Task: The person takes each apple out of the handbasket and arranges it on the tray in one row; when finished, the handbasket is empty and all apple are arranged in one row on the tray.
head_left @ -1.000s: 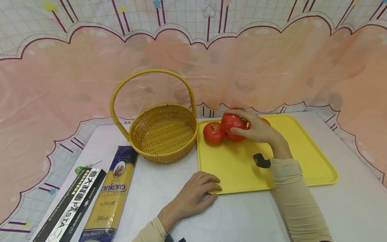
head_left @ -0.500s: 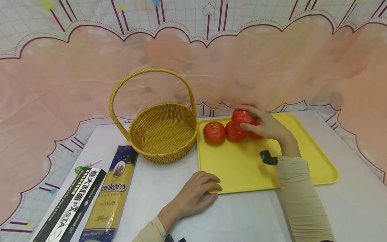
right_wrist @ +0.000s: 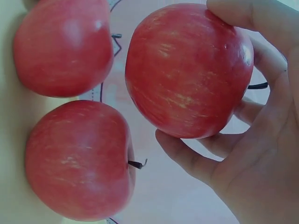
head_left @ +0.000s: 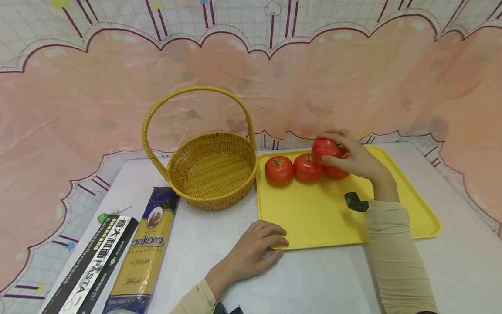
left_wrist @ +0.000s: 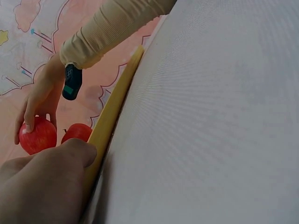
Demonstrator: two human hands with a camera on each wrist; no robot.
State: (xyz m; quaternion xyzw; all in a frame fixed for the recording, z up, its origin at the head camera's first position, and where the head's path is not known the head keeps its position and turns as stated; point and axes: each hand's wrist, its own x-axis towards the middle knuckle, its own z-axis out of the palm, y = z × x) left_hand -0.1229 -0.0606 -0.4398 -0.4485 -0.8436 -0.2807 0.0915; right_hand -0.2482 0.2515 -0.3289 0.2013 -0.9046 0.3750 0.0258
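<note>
My right hand point(head_left: 354, 159) holds a red apple point(right_wrist: 187, 70), with fingers and thumb spread around its sides. In the head view this held apple point(head_left: 325, 149) is raised over the back of the yellow tray point(head_left: 310, 218), partly covering another apple point(head_left: 336, 172). Two more apples, a middle one point(head_left: 307, 168) and a left one point(head_left: 279, 170), sit beside it in a row on the tray. My left hand point(head_left: 251, 248) rests at the tray's front left corner, fingertips touching the rim. Seen from the left wrist, a fingertip lies against the yellow rim point(left_wrist: 112, 112).
A wicker basket point(head_left: 215, 203) with a tall handle stands left of the tray. Further left lie a spaghetti packet point(head_left: 143, 248), a black and white pasta box point(head_left: 92, 266) and a small green-ended item point(head_left: 103, 217). A patterned cloth point(head_left: 353, 87) hangs behind the table.
My right hand has carried the held apple rightward along the row, from above the middle apple to above the right one. My left hand has stayed at the tray corner.
</note>
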